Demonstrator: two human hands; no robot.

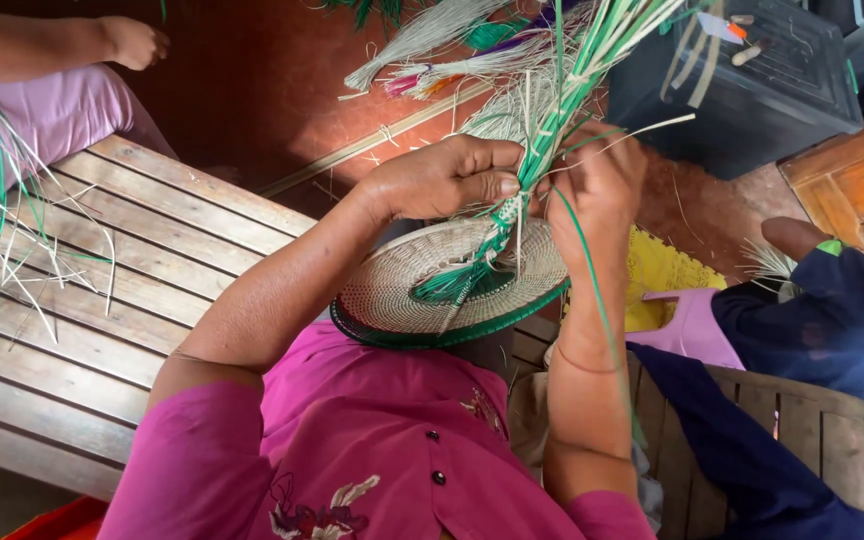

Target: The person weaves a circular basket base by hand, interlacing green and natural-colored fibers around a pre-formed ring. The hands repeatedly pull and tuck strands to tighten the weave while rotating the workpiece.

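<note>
1. Left hand (442,178) pinches the bundle of green and pale fibre strands (562,80) between thumb and fingers, right where the strands meet the woven disc (422,285).
2. Right hand (597,190) is curled around the same bundle from the right side; I cannot tell exactly how its fingertips close, since the strands and knuckles hide them.
3. I see the disc, round, cream with a green rim and a green band across it, tilted in front of my pink blouse, between my forearms and near the wooden bench (132,290) on the left.
4. Loose ends fan up and away toward the far side, over the red floor and beside a dark crate (752,90).
5. What I judge could go wrong: if the left pinch slackens, the last stitches at the working edge may loosen and the coil could gap.
6. One thin green strand (592,290) trails down along my right forearm; I think it could snag on the arm and pull out of line.
7. Another person's dark blue sleeve (842,320) sits close on the right, and a bump from there might jog the disc.
8. A second person sits at far left with loose fibres (2,220) in their lap, well apart from my hands.
</note>
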